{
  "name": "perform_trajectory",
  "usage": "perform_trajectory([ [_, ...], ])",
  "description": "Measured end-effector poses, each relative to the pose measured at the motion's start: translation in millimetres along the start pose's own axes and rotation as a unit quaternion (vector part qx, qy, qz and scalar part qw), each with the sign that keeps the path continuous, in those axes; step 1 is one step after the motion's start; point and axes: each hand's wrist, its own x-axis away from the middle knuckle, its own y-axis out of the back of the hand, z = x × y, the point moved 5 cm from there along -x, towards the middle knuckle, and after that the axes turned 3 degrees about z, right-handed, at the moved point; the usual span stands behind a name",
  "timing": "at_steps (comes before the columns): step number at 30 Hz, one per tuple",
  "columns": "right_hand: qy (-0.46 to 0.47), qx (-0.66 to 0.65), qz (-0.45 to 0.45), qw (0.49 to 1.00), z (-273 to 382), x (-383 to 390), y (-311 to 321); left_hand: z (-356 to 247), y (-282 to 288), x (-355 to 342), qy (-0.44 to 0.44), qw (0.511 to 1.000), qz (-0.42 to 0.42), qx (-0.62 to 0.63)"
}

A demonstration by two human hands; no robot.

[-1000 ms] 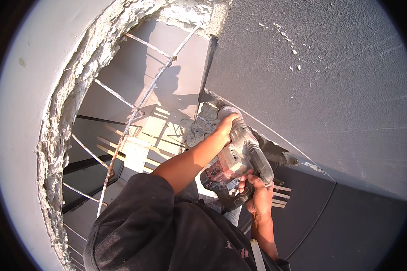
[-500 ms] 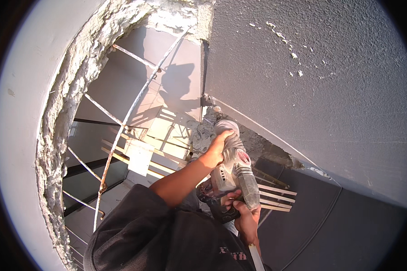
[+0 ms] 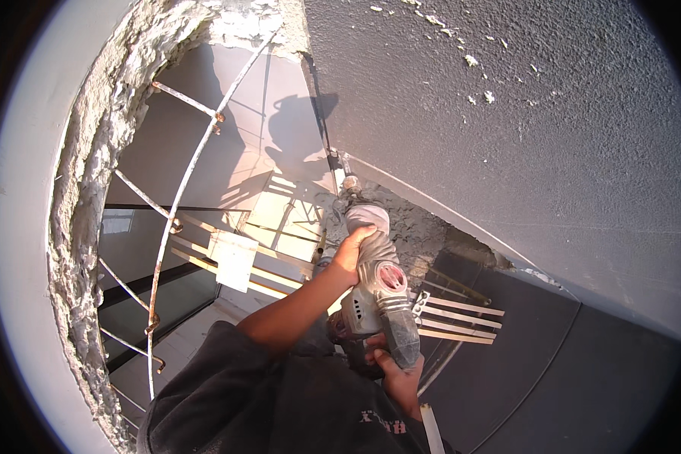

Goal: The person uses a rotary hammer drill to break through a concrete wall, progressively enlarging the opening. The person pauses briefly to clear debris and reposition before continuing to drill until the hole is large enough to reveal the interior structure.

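Observation:
A dusty grey rotary hammer [image 3: 386,310] with a round red dial on its body points up and away from me. My left hand [image 3: 349,253] is wrapped round its ribbed front barrel. Lower down and to the right, my right hand [image 3: 397,374] closes round the rear handle; the tool's body hides part of those fingers. The chuck and bit [image 3: 349,184] reach the broken concrete [image 3: 412,219] along the lower edge of the dark textured wall [image 3: 492,136]. Whether the bit's tip touches the concrete I cannot tell.
Rusty white-flecked rebar [image 3: 197,163] crosses a large opening at left, rimmed by jagged broken plaster [image 3: 83,219]. Wooden slats [image 3: 461,321] and a pale board [image 3: 233,259] lie beyond my arms. A thin cable [image 3: 541,371] hangs at lower right.
The rotary hammer and both hands have shifted slightly left and tilted more upright in view. The wall and rebar have also slid left and up as the view moved. Both hands keep their hold.

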Motion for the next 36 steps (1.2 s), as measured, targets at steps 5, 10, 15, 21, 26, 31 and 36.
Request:
perform_trajectory([
  [5,-0.052,0.081,0.041,0.994,-33.3,17.7,50.3,48.0,16.7,20.1,0.055,0.997,-0.047,0.030],
  [10,-0.099,-0.041,-0.032,0.994,-82.8,36.7,67.4,93.9,32.0,-6.6,0.090,0.995,-0.038,-0.024],
  [15,-0.119,-0.032,-0.067,0.990,-96.8,28.5,75.7,119.8,40.0,-36.9,0.113,0.990,-0.041,-0.076],
  [21,-0.058,-0.183,-0.160,0.968,-120.2,35.1,71.5,137.1,44.4,-45.6,0.160,0.974,-0.090,-0.135],
  [26,-0.052,-0.089,-0.171,0.980,-142.6,11.0,77.5,133.5,78.4,-72.3,0.163,0.970,-0.095,-0.154],
  [31,-0.052,-0.178,-0.203,0.961,-175.8,-2.2,54.6,114.4,86.1,-67.7,0.165,0.955,-0.115,-0.220],
  [36,-0.088,-0.220,-0.193,0.952,-200.5,-14.3,52.7,109.0,107.1,-81.0,0.158,0.949,-0.109,-0.252],
])
